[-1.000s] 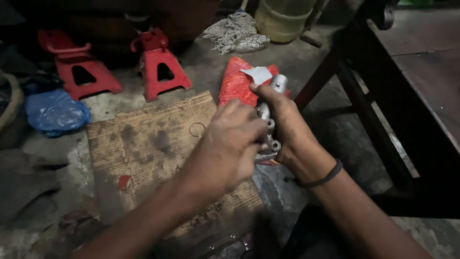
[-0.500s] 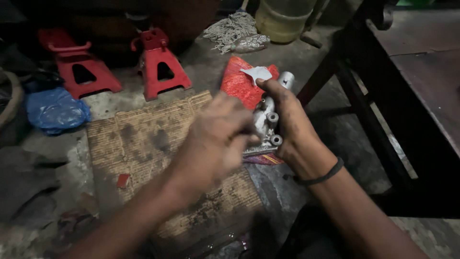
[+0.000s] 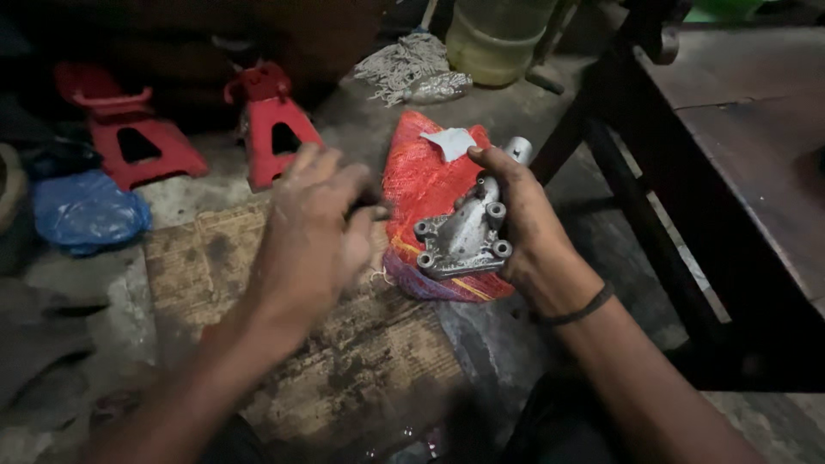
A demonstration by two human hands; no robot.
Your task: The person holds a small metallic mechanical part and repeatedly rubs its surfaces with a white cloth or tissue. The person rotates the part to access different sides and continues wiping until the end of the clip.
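Observation:
My right hand (image 3: 524, 236) grips a grey cast-metal part (image 3: 464, 236) with a flat flange, several bolt holes and a pipe end at its top. It is held just above a red mesh sack (image 3: 421, 185) that lies on the floor. My left hand (image 3: 314, 228) hovers to the left of the part, over a piece of stained cardboard (image 3: 344, 361), fingers curled and blurred. A small dark object seems pinched in its fingertips; I cannot tell what it is.
Two red jack stands (image 3: 271, 125) (image 3: 129, 133) stand at the back left, beside a blue plastic bag (image 3: 82, 210). A mop head (image 3: 400, 64) and a yellowish bucket (image 3: 494, 34) sit at the back. A dark wooden table (image 3: 739, 129) fills the right side.
My left hand has drawn away from the metal part to the left. My right hand has turned the part so that its flange faces up, and more of the red sack shows.

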